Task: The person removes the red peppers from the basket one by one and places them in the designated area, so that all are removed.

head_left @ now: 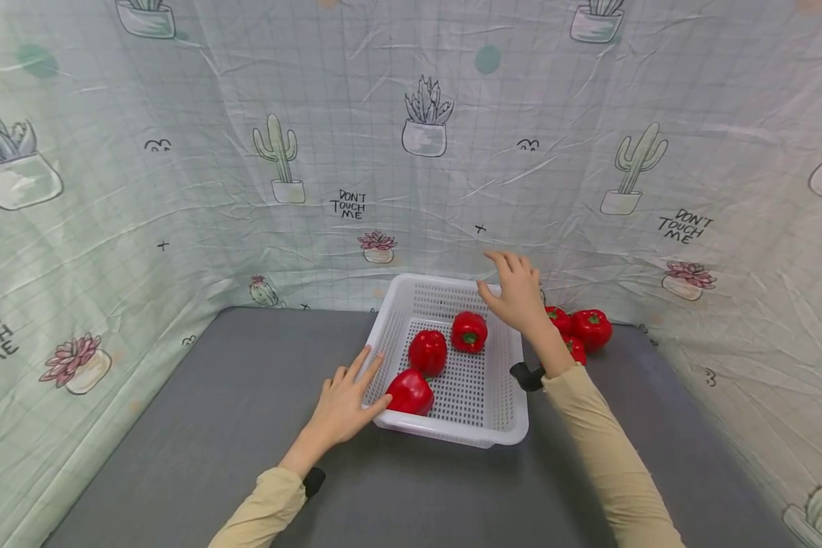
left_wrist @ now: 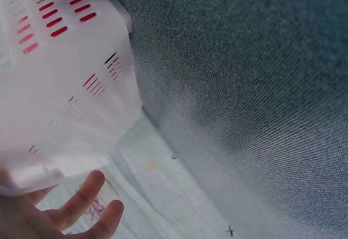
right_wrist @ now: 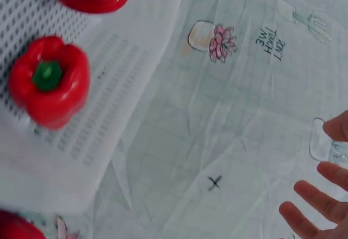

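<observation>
A white perforated plastic basket stands on the grey table, with three red bell peppers inside: one at the near left, one in the middle and one toward the back. My left hand rests on the basket's left rim, fingers spread, thumb reaching over the near-left pepper. In the left wrist view, its fingers show beside the basket's outer wall. My right hand is raised over the back right corner of the basket, holding nothing, its fingers loosely bent and apart.
To the right of the basket lies a group of red bell peppers, partly hidden behind the right forearm. A curtain printed with cacti hangs along the back and both sides of the grey tabletop.
</observation>
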`<state>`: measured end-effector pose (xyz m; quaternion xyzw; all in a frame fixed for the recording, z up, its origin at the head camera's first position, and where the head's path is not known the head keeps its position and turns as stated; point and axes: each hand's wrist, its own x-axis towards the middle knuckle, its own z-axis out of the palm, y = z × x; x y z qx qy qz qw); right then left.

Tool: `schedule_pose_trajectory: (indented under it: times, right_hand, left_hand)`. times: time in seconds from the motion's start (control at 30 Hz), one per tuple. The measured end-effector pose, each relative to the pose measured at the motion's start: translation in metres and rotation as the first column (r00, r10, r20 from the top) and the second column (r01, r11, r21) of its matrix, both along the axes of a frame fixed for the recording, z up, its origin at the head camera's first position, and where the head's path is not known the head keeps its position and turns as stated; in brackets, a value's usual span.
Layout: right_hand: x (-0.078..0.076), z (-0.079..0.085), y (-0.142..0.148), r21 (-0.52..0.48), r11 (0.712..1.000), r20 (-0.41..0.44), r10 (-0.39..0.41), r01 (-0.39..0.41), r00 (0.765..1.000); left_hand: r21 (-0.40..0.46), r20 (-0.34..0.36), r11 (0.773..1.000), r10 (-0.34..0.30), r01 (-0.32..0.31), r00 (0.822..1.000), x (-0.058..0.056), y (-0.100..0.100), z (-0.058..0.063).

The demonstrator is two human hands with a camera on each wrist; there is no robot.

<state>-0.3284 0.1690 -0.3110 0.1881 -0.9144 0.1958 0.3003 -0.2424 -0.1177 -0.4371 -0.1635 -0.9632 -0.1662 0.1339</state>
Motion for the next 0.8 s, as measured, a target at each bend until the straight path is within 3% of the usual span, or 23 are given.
schedule_pose_trajectory:
  times: [0.2, 0.43, 0.8]
  right_hand:
    - [-0.019, -0.008, -0.020, -0.036, 0.997, 0.049, -0.073, 0.075, 0.996]
    - [-0.038, -0.030, -0.037, -0.061, 0.984, 0.095, -0.160, 0.167, 0.982]
    - [-0.061, -0.078, -0.045, 0.024, 0.966, 0.176, -0.256, 0.256, 0.950]
  left_hand:
    - [-0.001, -0.007, 1.000, -0.002, 0.002, 1.000, 0.000, 0.000, 0.000]
    - [-0.002, -0.029, 1.000, -0.007, 0.007, 1.000, 0.000, 0.000, 0.000]
    - [0.011, -0.028, 1.000, -0.006, 0.006, 1.000, 0.000, 0.000, -0.002]
